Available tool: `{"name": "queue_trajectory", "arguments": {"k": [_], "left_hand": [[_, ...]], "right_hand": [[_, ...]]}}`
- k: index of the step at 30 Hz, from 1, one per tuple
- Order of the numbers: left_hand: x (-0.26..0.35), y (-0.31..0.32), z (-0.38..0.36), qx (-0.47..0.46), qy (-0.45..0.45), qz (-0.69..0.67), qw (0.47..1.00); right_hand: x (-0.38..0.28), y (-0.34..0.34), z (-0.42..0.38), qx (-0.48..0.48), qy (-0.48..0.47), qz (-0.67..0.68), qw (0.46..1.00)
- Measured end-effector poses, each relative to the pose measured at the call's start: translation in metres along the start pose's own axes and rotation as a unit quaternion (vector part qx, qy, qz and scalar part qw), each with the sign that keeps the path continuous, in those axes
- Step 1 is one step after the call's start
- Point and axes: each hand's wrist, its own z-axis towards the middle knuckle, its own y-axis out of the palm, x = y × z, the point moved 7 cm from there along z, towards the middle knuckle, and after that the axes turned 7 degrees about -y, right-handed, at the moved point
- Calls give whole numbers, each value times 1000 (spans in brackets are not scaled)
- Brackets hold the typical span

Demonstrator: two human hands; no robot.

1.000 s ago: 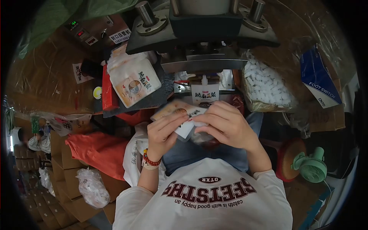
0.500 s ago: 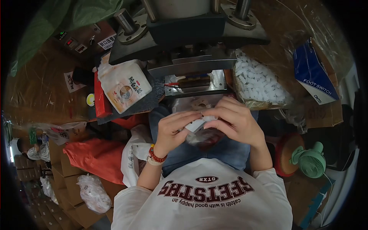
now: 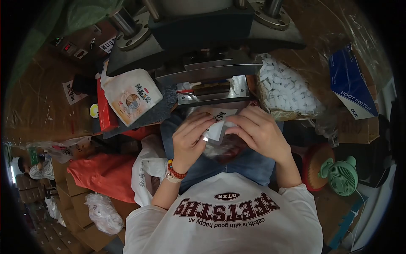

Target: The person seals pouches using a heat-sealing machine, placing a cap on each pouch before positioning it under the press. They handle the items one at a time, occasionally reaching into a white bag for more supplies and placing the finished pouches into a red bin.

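A white printed plastic pouch (image 3: 215, 131) is held over my lap, its upper part showing dark lettering. My left hand (image 3: 189, 134) has its fingers wrapped over the pouch's left side. On the other side, my right hand (image 3: 261, 132) has thumb and fingers closed near the pouch's right edge; its exact grip is partly hidden. Just beyond both hands stands a press with a metal plate and a dark bar (image 3: 211, 89). To the left of the press lies a stack of similar white pouches (image 3: 133, 97) with orange print.
A box of small white pieces (image 3: 287, 86) stands right of the press. Farther right are a blue foot switch box (image 3: 353, 84) and a green fan (image 3: 342, 178). A red bag (image 3: 103, 178) and white plastic bags (image 3: 103, 213) lie at the left.
The pouch has been turned and spread, so more of its printed face shows. My hands have moved slightly apart. The view has shifted a little.
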Motion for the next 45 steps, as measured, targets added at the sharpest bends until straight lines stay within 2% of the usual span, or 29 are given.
{"name": "queue_trajectory", "arguments": {"k": [5,6,7,8,11,13,14,15,17,18,19,21,22,23,24,25,26,27,28,29,30,32,34,36,37,39,42,44,45], "left_hand": [[-17,21,-8,-67,-75,-137,985],[-29,32,-15,-66,-75,-136,986],[-65,54,-28,-109,-242,-218,939],[-89,74,-41,-146,-397,-293,858],[-89,74,-20,-73,-451,-505,733],[-90,71,0,-57,-452,-521,722],[-99,72,4,-63,-455,-521,720],[-100,74,10,-63,-442,-540,714],[-102,75,11,-73,-449,-540,709],[-103,75,12,-82,-458,-539,702],[-105,73,11,-80,-458,-539,703],[-109,65,11,-121,-441,-439,773],[-114,57,11,-120,-439,-440,774],[-122,15,19,-8,-349,-173,921],[-110,-21,21,105,-224,115,962],[-99,-36,19,111,-191,327,919],[-87,-49,16,109,-150,523,832],[-117,-50,-2,62,-155,494,853],[-125,-55,-17,61,-158,495,852],[-129,-53,-27,24,-125,424,897],[-126,-49,-35,-17,-90,348,933],[-116,-58,-42,-1,-108,301,947],[-118,-68,-42,37,-187,105,976],[-95,-66,-38,61,-172,46,982],[-81,-63,-37,82,-160,-12,984],[-49,-55,-31,85,-127,-37,988],[-5,-51,-19,55,1,-27,998],[7,-52,-18,36,8,-48,998],[10,-49,-17,11,11,-69,998]], "right_hand": [[13,6,0,-13,20,102,995],[28,8,-3,0,99,100,990],[41,10,-6,13,176,98,979],[50,1,-10,43,201,84,975],[72,-32,-21,110,234,40,965],[89,-52,-23,117,270,-142,945],[94,-48,-24,91,243,-249,933],[109,-36,-32,90,241,-248,934],[130,-11,-40,7,179,-392,902],[134,-14,-41,9,176,-392,903],[137,-14,-44,4,184,-359,915],[133,-14,-47,0,194,-326,925],[128,-22,-46,22,211,-309,927],[124,-28,-44,43,228,-292,928],[118,-30,-43,42,225,-291,929],[116,-35,-49,121,260,-172,943],[114,-37,-57,196,291,-48,935],[106,-35,-58,193,292,-45,936],[100,-27,-59,204,298,83,929],[95,-18,-55,216,299,208,906],[87,-15,-49,219,301,208,905],[52,-7,-23,181,167,297,923],[33,0,-10,162,134,330,920],[10,9,0,204,74,458,862],[4,15,1,220,76,459,857],[-13,24,8,124,3,208,970],[-22,35,9,117,-57,189,973],[-25,29,11,101,-89,161,978],[-21,24,10,86,-77,225,968]]}}
